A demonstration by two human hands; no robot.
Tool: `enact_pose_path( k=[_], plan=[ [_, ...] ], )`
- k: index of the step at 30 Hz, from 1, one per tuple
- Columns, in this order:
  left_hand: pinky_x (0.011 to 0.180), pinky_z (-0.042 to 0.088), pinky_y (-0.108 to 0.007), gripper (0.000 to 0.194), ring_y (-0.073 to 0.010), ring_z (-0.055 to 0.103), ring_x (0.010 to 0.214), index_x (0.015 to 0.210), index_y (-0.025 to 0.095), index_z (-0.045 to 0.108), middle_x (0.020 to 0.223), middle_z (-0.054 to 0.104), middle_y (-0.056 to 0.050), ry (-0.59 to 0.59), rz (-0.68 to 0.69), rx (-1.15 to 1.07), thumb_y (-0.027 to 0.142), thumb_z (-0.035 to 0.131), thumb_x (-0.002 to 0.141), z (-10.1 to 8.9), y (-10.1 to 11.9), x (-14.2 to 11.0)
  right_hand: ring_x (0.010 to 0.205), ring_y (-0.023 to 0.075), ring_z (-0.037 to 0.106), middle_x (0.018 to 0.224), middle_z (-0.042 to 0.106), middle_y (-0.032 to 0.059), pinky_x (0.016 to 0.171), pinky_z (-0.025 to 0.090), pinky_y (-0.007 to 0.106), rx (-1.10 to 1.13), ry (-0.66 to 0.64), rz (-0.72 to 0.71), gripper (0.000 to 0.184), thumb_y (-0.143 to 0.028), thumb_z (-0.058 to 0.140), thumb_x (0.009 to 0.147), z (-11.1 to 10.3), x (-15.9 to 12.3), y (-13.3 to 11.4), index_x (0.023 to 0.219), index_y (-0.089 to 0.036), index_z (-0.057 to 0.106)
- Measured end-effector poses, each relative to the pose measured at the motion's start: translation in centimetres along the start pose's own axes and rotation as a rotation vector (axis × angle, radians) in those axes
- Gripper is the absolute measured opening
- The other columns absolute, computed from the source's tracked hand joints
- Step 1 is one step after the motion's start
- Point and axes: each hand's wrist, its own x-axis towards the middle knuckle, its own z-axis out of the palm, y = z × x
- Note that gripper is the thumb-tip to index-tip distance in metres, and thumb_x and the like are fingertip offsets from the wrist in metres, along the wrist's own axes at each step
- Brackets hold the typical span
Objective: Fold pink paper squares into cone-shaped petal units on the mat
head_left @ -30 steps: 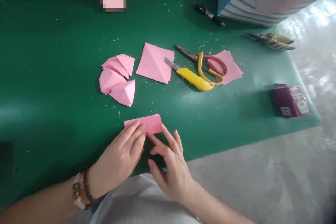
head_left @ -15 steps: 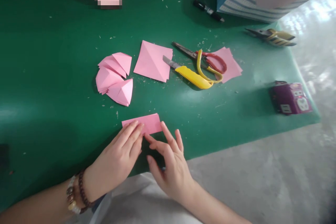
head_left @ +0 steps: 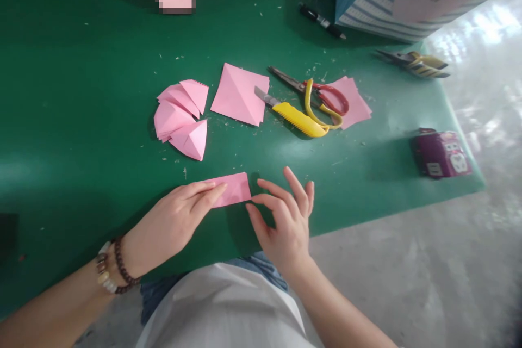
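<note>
A folded pink paper strip [head_left: 233,190] lies flat on the green mat [head_left: 81,119] near the front edge. My left hand [head_left: 175,217] rests on its left end, with the fingertips lying across the paper. My right hand [head_left: 285,223] is raised with its fingers apart, and its fingertips are just off the strip's right end. Farther back lie a heap of folded pink paper pieces [head_left: 179,117] and a creased pink square [head_left: 240,95]. Neither hand touches them.
Behind the paper lie a yellow utility knife [head_left: 299,119], scissors with red and yellow handles [head_left: 326,99] and more pink sheets [head_left: 350,103]. Pliers [head_left: 414,64], a black pen [head_left: 322,20], a purple power socket [head_left: 440,155] and a striped box [head_left: 408,0] stand beyond.
My right hand has lifted off the strip and moved right, its fingers spreading. My left hand has drawn slightly back to the left along the paper.
</note>
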Motion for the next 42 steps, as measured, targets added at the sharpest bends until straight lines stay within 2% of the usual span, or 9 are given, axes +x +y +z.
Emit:
enact_pose_path(
  k=[6, 11, 23, 25, 29, 31, 34, 37, 42],
  plan=[
    [0.103, 0.053, -0.038, 0.052, -0.0199, 0.056, 0.120, 0.143, 0.016, 0.042, 0.131, 0.059, -0.010, -0.060, -0.026, -0.067, 0.002, 0.037, 0.093, 0.2, -0.7, 0.0, 0.141, 0.0345, 0.037, 0.123, 0.064, 0.0095, 0.114, 0.030, 0.060, -0.105, -0.059, -0.067, 0.008, -0.014, 0.058, 0.088, 1.6, 1.0, -1.6, 0.086, -0.021, 0.059],
    [0.105, 0.052, -0.039, 0.047, -0.0204, 0.055, 0.122, 0.140, 0.017, 0.045, 0.132, 0.059, -0.010, -0.060, -0.033, -0.108, 0.005, 0.039, 0.095, 0.3, -0.8, -0.2, 0.144, 0.0351, 0.033, 0.135, 0.057, 0.0142, 0.114, 0.031, 0.060, -0.109, -0.098, -0.067, 0.007, -0.016, 0.056, 0.090, 2.1, 0.8, -2.7, 0.084, -0.019, 0.058],
    [0.108, 0.050, -0.034, 0.049, -0.0171, 0.053, 0.125, 0.141, 0.016, 0.043, 0.138, 0.056, -0.009, -0.076, -0.025, -0.169, 0.004, 0.038, 0.094, -0.2, -0.9, 0.0, 0.144, 0.0366, 0.031, 0.136, 0.053, 0.0207, 0.112, 0.034, 0.060, -0.014, -0.117, -0.028, 0.009, -0.025, 0.056, 0.091, 3.6, 1.4, -5.1, 0.093, -0.017, 0.054],
    [0.108, 0.050, -0.034, 0.050, -0.0167, 0.053, 0.125, 0.142, 0.017, 0.042, 0.139, 0.055, -0.009, -0.073, -0.021, -0.171, 0.004, 0.039, 0.093, -0.3, -0.9, 0.0, 0.144, 0.0370, 0.031, 0.136, 0.053, 0.0210, 0.112, 0.033, 0.061, 0.002, -0.116, -0.015, 0.014, -0.029, 0.056, 0.091, 4.0, 1.5, -5.4, 0.097, -0.017, 0.054],
    [0.106, 0.051, -0.035, 0.050, -0.0174, 0.055, 0.123, 0.143, 0.015, 0.040, 0.137, 0.056, -0.010, -0.054, -0.001, -0.154, 0.005, 0.042, 0.094, -0.2, -1.0, 0.0, 0.142, 0.0404, 0.033, 0.137, 0.052, 0.0242, 0.110, 0.032, 0.064, 0.047, -0.124, -0.020, 0.046, -0.052, 0.062, 0.086, 3.4, 1.2, -5.3, 0.111, -0.014, 0.053],
    [0.105, 0.052, -0.036, 0.045, -0.0186, 0.056, 0.122, 0.140, 0.014, 0.044, 0.133, 0.059, -0.011, -0.039, 0.005, -0.130, 0.008, 0.044, 0.095, 0.0, -1.1, 0.0, 0.140, 0.0393, 0.037, 0.138, 0.052, 0.0227, 0.111, 0.031, 0.065, 0.106, -0.139, -0.034, 0.052, -0.054, 0.064, 0.085, 2.3, 0.9, -4.4, 0.117, -0.015, 0.052],
    [0.104, 0.053, -0.038, 0.040, -0.0187, 0.056, 0.122, 0.135, 0.016, 0.050, 0.129, 0.062, -0.010, -0.045, 0.013, -0.087, 0.009, 0.043, 0.096, 0.0, -1.0, -0.1, 0.131, 0.0301, 0.052, 0.134, 0.060, 0.0170, 0.115, 0.028, 0.060, 0.141, -0.065, -0.005, 0.030, -0.029, 0.055, 0.094, 0.8, 0.7, -2.5, 0.122, -0.017, 0.051],
    [0.109, 0.049, -0.037, 0.041, -0.0182, 0.051, 0.130, 0.135, 0.016, 0.051, 0.136, 0.059, -0.007, -0.058, 0.096, -0.007, 0.008, 0.040, 0.097, -0.1, -0.5, -0.1, 0.137, 0.0294, 0.046, 0.128, 0.066, 0.0074, 0.116, 0.027, 0.058, 0.054, -0.135, -0.083, 0.026, -0.016, 0.049, 0.096, 0.7, 1.1, -1.0, 0.119, -0.022, 0.059],
    [0.114, 0.042, -0.040, 0.041, -0.0230, 0.049, 0.133, 0.133, 0.008, 0.055, 0.140, 0.056, -0.012, -0.001, 0.154, 0.193, 0.008, 0.037, 0.095, 0.1, 1.2, -0.3, 0.137, 0.0291, 0.046, 0.136, 0.062, 0.0017, 0.115, 0.031, 0.055, -0.006, -0.252, -0.174, 0.028, -0.020, 0.050, 0.098, 1.6, 2.1, -0.3, 0.123, -0.024, 0.063]
  ],
)
